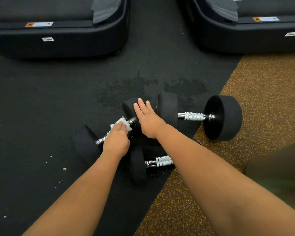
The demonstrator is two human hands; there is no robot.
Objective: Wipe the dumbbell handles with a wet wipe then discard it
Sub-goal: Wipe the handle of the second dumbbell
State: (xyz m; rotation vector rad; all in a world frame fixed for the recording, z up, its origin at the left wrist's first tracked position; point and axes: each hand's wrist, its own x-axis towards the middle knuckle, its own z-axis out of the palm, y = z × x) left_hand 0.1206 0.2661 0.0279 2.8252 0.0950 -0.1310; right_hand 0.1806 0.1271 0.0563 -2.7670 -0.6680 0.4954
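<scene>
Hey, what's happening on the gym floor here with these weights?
A person is cleaning dumbbells on the floor. The left hand presses a white wet wipe onto the metal handle of the nearest-left dumbbell, while the right hand lies flat and open on that dumbbell's far weight head, steadying it. Two other dumbbells lie beside it, untouched.

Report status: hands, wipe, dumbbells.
Left hand presses wet wipe on left dumbbell's handle. Right hand flat on its far head. Nothing obstructing.
</scene>
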